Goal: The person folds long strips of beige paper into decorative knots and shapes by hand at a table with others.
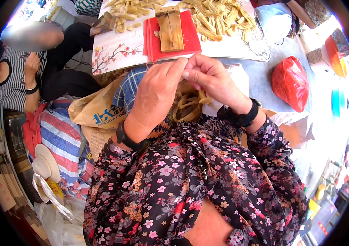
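Note:
My left hand (156, 89) and my right hand (215, 83) meet in front of the table's near edge, fingertips together and curled. What they pinch is too hidden to name. Just below them, pale brown strips (186, 107) lie or hang over my lap. Beyond my fingers, a wooden block (169, 29) with a slit along it rests on a red mat (193, 39). Piles of dried yellowish strips (219, 16) lie behind and to either side of it on the white table (115, 58) with a floral print.
A person (20, 76) in a striped top sits at left, beside striped fabric (59, 135) and a straw hat (45, 162). A brown paper sack (88, 106) stands left of my legs. A full red plastic bag (290, 82) sits at right, near a blue object (339, 102).

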Motion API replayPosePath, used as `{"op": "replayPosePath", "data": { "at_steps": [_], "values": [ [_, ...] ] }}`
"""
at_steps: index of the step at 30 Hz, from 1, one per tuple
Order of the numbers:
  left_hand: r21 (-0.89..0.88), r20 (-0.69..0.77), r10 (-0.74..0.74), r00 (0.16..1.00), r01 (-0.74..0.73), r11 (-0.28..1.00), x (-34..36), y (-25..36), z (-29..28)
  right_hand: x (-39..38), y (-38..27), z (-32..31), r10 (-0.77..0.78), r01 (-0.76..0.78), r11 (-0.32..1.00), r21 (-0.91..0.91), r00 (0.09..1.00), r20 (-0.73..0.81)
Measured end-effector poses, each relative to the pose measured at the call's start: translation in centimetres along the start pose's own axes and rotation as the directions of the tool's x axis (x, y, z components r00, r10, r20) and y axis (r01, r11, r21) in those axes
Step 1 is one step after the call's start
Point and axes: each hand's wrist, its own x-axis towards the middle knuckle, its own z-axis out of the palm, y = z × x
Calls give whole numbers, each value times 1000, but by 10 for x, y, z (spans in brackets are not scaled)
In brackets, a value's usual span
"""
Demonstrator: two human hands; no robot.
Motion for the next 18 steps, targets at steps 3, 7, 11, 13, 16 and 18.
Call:
{"op": "replayPosePath", "data": {
  "at_steps": [3,7,11,13,16,18],
  "values": [
    [108,77,12,997,-20,994,-1,-8,6,-2,9,3,47,-47,992,-118,999,-4],
    [308,-16,244,970,-227,924,2,-42,13,0,5,11,5,-3,987,-159,1000,10],
    [307,-94,330,939,-288,907,7,-78,12,4,-8,18,-55,51,961,-273,998,-5],
    [262,-100,251,963,-218,940,12,-82,14,8,-11,19,-58,44,952,-304,998,-37],
    [-94,-102,-78,992,68,993,19,-78,24,29,-4,4,-190,134,918,-373,975,-118],
    [-660,96,-282,955,273,700,21,-82,27,41,-3,-12,-128,56,933,-356,975,-182]
  ]
}}
